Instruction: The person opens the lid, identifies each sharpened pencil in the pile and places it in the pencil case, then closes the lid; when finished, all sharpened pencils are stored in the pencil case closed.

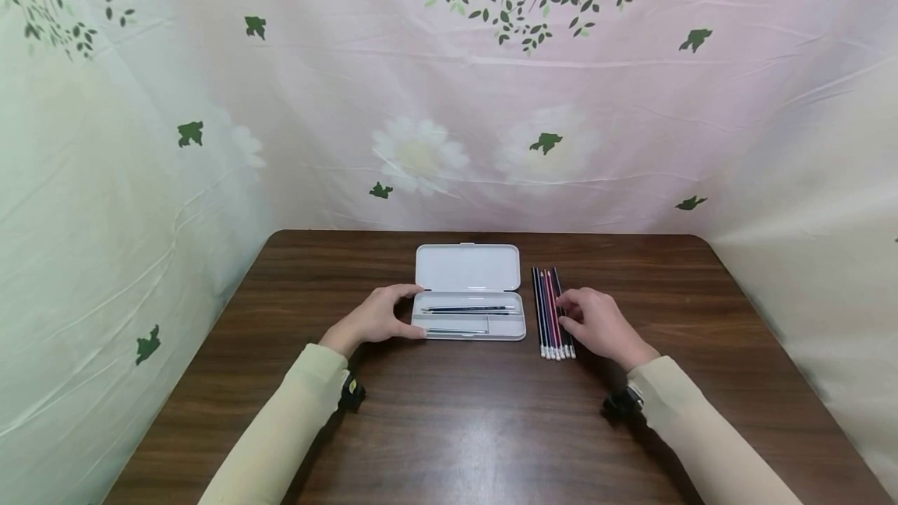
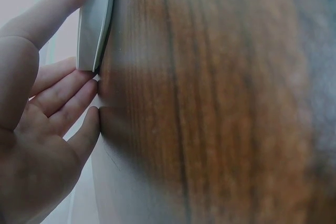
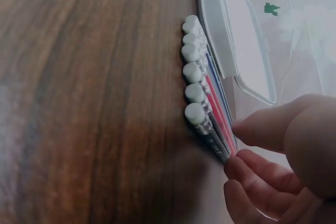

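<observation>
A row of slim wooden pencils with dark and red barrels (image 1: pixel 552 326) lies on the tabletop just right of the pencil case, white erasers (image 3: pixel 192 72) toward the wearer. The right hand (image 1: pixel 596 322) covers part of the outermost barrels; its fingers are bent and its thumb and forefinger tips sit close together at that edge of the row, but whether they pinch a pencil cannot be told.

The shallow white plastic pencil case (image 1: pixel 470 337), round-cornered and divided inside, stands open, its flat lid (image 1: pixel 468 267) laid back on the far side. Thin dark rods (image 1: pixel 470 309) lie in its long far compartment, too small to identify. The left hand (image 1: pixel 379 314) is spread wide at the case's left end, thumb at the near corner, forefinger at the far one; the left wrist view cuts off most of the case.

The dark, streaky wood-grain tabletop (image 1: pixel 449 427) runs on to both sides and between the forearms, its far edge just behind the lid. Pale sleeves (image 1: pixel 281 427) leave the frame below. Creased pale fabric (image 1: pixel 603 84), printed with leaves, birds and blurry daisies, walls the table.
</observation>
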`<move>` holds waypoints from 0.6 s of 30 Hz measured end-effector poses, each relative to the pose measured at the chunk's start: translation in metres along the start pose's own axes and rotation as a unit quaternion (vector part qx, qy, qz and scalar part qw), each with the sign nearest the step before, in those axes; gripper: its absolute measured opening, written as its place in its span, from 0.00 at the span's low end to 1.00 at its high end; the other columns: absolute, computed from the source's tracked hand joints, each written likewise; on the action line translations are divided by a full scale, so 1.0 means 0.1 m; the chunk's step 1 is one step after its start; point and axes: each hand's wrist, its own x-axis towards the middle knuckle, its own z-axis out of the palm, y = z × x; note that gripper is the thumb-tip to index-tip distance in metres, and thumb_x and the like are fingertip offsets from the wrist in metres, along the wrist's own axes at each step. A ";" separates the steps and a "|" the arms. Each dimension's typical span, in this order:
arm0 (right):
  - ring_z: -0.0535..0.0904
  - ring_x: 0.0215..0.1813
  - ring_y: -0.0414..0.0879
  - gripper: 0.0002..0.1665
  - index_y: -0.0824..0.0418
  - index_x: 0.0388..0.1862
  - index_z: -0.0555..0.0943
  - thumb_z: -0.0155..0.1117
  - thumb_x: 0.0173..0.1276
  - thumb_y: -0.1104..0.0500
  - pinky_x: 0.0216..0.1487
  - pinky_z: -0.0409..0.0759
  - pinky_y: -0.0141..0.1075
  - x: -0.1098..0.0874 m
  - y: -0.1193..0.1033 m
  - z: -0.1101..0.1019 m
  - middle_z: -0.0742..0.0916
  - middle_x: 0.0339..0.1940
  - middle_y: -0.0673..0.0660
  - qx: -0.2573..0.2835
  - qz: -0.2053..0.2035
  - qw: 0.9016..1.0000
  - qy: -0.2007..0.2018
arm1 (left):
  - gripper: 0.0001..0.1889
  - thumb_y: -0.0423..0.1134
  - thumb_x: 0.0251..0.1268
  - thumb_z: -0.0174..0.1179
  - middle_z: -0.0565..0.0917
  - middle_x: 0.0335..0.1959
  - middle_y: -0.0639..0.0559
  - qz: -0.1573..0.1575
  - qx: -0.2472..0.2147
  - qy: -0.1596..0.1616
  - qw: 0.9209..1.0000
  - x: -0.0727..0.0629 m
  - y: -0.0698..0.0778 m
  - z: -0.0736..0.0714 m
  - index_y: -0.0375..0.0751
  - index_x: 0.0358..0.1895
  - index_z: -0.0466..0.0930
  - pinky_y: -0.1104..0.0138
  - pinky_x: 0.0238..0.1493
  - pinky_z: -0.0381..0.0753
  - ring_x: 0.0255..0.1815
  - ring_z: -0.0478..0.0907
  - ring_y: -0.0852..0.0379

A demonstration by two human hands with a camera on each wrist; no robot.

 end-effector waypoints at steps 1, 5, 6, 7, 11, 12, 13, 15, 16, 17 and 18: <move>0.87 0.39 0.50 0.11 0.67 0.48 0.87 0.73 0.66 0.68 0.43 0.87 0.50 0.00 0.00 0.00 0.88 0.41 0.61 -0.001 0.001 1.000 0.000 | 0.46 0.54 0.51 0.83 0.79 0.69 0.47 0.002 -0.001 0.001 1.000 0.00 0.00 0.00 0.42 0.73 0.75 0.49 0.74 0.70 0.71 0.73 0.49; 0.86 0.40 0.50 0.11 0.66 0.47 0.86 0.73 0.67 0.68 0.43 0.87 0.50 -0.01 -0.01 0.00 0.88 0.42 0.61 -0.006 0.010 1.000 0.005 | 0.46 0.54 0.50 0.83 0.79 0.69 0.47 0.002 -0.001 0.001 1.000 0.00 0.00 0.00 0.42 0.73 0.75 0.50 0.75 0.70 0.72 0.73 0.49; 0.86 0.40 0.50 0.11 0.66 0.48 0.86 0.73 0.67 0.68 0.44 0.87 0.50 -0.01 -0.01 0.00 0.88 0.42 0.61 -0.005 0.008 1.000 0.008 | 0.46 0.54 0.51 0.83 0.79 0.69 0.47 0.002 -0.001 0.001 1.000 0.01 0.00 0.00 0.42 0.73 0.75 0.50 0.75 0.70 0.72 0.73 0.49; 0.86 0.41 0.50 0.11 0.66 0.47 0.87 0.73 0.67 0.68 0.44 0.87 0.50 -0.01 -0.02 0.00 0.88 0.42 0.61 -0.004 0.006 1.000 0.010 | 0.46 0.54 0.51 0.83 0.79 0.70 0.46 0.001 -0.002 0.001 1.000 0.01 0.00 0.00 0.43 0.73 0.75 0.50 0.75 0.70 0.72 0.73 0.49; 0.87 0.41 0.49 0.10 0.65 0.47 0.87 0.73 0.67 0.69 0.45 0.87 0.49 0.00 -0.04 0.03 0.89 0.43 0.60 0.004 -0.006 1.000 0.014 | 0.45 0.53 0.51 0.83 0.78 0.70 0.47 -0.001 -0.001 0.002 1.000 0.01 -0.02 0.01 0.43 0.73 0.75 0.49 0.75 0.70 0.72 0.73 0.49; 0.87 0.42 0.49 0.10 0.65 0.46 0.87 0.73 0.66 0.69 0.46 0.87 0.49 0.00 -0.05 0.03 0.89 0.43 0.60 0.006 -0.009 1.000 0.014 | 0.45 0.53 0.51 0.83 0.78 0.70 0.47 -0.001 -0.002 0.002 1.000 0.01 -0.02 0.01 0.43 0.73 0.75 0.49 0.75 0.70 0.72 0.73 0.49; 0.87 0.42 0.49 0.10 0.65 0.46 0.87 0.73 0.66 0.69 0.46 0.87 0.49 0.00 -0.05 0.03 0.89 0.43 0.59 0.007 -0.010 1.000 0.014 | 0.45 0.53 0.51 0.83 0.79 0.70 0.47 0.000 -0.002 0.002 1.000 0.02 -0.03 0.02 0.43 0.73 0.75 0.49 0.75 0.70 0.72 0.73 0.49; 0.87 0.42 0.49 0.10 0.65 0.46 0.86 0.73 0.66 0.70 0.46 0.87 0.49 -0.01 -0.06 0.04 0.90 0.43 0.59 0.008 -0.009 1.000 0.011 | 0.45 0.53 0.51 0.83 0.79 0.70 0.47 0.001 -0.002 0.002 1.000 0.02 -0.04 0.02 0.43 0.73 0.75 0.50 0.75 0.70 0.72 0.73 0.49; 0.87 0.42 0.49 0.10 0.64 0.46 0.86 0.73 0.66 0.70 0.46 0.87 0.49 -0.01 -0.06 0.04 0.90 0.43 0.59 0.007 -0.008 1.000 0.009 | 0.45 0.54 0.51 0.83 0.79 0.70 0.47 0.001 -0.002 0.002 1.000 0.02 -0.04 0.02 0.43 0.73 0.75 0.50 0.75 0.70 0.72 0.73 0.50; 0.87 0.42 0.49 0.10 0.64 0.45 0.86 0.73 0.66 0.70 0.46 0.87 0.49 -0.01 -0.06 0.04 0.90 0.42 0.59 0.005 -0.008 1.000 0.009 | 0.45 0.54 0.51 0.83 0.78 0.70 0.47 0.001 -0.003 0.001 1.000 0.02 -0.04 0.02 0.43 0.73 0.75 0.50 0.75 0.70 0.72 0.73 0.49; 0.87 0.41 0.49 0.10 0.65 0.45 0.86 0.73 0.66 0.71 0.45 0.87 0.49 -0.01 -0.06 0.04 0.90 0.42 0.59 0.004 -0.008 1.000 0.008 | 0.45 0.54 0.51 0.83 0.78 0.70 0.47 0.000 -0.003 0.001 1.000 0.02 -0.04 0.01 0.43 0.73 0.75 0.50 0.75 0.70 0.72 0.72 0.49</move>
